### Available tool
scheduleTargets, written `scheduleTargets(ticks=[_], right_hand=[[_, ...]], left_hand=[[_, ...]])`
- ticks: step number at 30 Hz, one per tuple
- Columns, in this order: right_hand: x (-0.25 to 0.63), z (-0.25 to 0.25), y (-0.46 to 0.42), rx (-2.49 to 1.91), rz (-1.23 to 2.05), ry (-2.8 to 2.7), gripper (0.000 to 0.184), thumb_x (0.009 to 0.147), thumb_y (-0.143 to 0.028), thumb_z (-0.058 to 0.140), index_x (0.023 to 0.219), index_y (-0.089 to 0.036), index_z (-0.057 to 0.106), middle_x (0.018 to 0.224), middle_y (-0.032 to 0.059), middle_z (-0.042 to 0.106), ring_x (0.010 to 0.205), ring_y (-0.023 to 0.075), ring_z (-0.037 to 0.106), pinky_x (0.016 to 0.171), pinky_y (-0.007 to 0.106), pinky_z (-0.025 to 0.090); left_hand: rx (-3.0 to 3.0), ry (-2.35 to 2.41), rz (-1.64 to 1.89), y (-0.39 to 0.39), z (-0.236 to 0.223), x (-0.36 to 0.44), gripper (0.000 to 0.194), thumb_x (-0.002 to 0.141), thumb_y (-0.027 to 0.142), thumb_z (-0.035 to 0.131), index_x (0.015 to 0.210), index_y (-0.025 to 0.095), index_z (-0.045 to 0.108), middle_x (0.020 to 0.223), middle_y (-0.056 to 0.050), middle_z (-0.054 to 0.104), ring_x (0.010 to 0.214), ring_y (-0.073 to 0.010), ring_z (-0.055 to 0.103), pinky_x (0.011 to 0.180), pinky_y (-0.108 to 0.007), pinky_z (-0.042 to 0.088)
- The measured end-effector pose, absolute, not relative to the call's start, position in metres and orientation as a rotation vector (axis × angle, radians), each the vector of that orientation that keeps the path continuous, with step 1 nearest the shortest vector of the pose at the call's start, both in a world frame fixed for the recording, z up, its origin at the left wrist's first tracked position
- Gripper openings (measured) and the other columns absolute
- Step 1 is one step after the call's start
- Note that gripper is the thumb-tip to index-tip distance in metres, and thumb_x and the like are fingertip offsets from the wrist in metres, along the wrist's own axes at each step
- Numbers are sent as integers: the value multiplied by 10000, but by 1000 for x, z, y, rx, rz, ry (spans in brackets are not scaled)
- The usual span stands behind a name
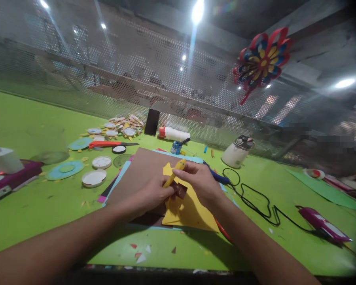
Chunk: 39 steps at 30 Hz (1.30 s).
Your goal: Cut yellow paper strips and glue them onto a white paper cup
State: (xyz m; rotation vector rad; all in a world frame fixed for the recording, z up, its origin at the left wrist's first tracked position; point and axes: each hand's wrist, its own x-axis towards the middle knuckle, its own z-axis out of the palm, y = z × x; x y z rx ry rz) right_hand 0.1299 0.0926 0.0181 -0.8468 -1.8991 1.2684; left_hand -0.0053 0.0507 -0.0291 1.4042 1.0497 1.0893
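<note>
Blue jar (175, 148) beyond right hand (200, 180)

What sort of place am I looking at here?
Probably a craft workspace, though nothing readable names it. A stack of coloured sheets lies on the green table, small cut scraps are scattered near the front edge, and a flower-shaped decoration shows high up at the right.

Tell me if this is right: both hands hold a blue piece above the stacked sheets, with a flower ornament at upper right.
No: the piece is yellow, not blue, as the head view shows. The rest holds: left hand and right hand grip it above the stacked sheets, with the flower ornament at upper right.
</note>
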Motion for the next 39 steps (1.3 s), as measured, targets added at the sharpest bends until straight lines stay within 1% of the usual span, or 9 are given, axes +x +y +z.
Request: scheduleTargets(ticks=[3,7,11,15,19,22,29,33,39], right_hand=[[134,21,95,-771,1334,-1727,133,726,-301,700,733,-171,674,720,12,656,642,134,585,688,311,491],[154,40,99,-656,1424,-1551,70,734,-285,697,752,-222,672,780,-2,647,744,140,588,809,326,475],[175,48,100,-642,1560,-1539,88,717,-306,706,719,-223,677,732,6,637,725,155,591,769,340,492],[171,29,99,-713,1632,-1632,76,698,-253,726,750,-201,707,722,23,656,655,156,584,711,352,494],[159,11,101,-756,1576,-1677,73,704,-247,727,770,-216,720,760,23,688,755,173,613,799,364,475],[157,6,104,-771,1540,-1696,92,704,-263,728,783,-215,720,812,30,702,790,182,622,844,390,468],[153,7,104,-755,1543,-1721,69,718,-274,706,712,-206,693,697,12,674,659,157,610,711,344,510],[151,7,103,-760,1557,-1733,104,709,-290,706,678,-199,663,662,8,651,604,148,592,624,329,512],[153,4,108,-799,1523,-1763,163,701,-331,706,727,-176,665,702,32,670,589,148,594,608,338,506]], left_hand=[[1375,1115,1048,48,-28,-4,208,745,321,558,714,138,653,657,-20,615,581,-122,509,593,-250,393],[1301,1185,1063,49,-31,-8,231,738,362,589,642,152,588,545,10,528,477,-92,424,489,-223,326],[1117,1146,1075,53,-28,-15,241,719,381,631,675,155,558,557,11,518,450,-72,390,444,-209,277],[1002,1087,1088,51,-20,-14,249,705,359,668,715,140,549,598,2,533,488,-65,420,461,-191,292],[935,1021,1082,49,-17,-10,259,694,350,692,761,140,556,634,-6,548,520,-72,450,479,-192,318],[954,1024,1074,48,-17,-9,259,702,360,688,749,137,564,625,3,535,504,-65,423,463,-190,291],[1022,1097,1094,45,-17,-7,237,714,356,671,710,133,589,595,21,505,493,-61,391,448,-193,244],[1026,1092,1069,46,-21,-6,227,730,371,652,762,152,599,616,21,523,481,-65,407,455,-201,265],[971,1075,1046,43,-17,-4,242,734,379,649,777,149,588,577,33,503,428,-52,372,427,-197,242]])
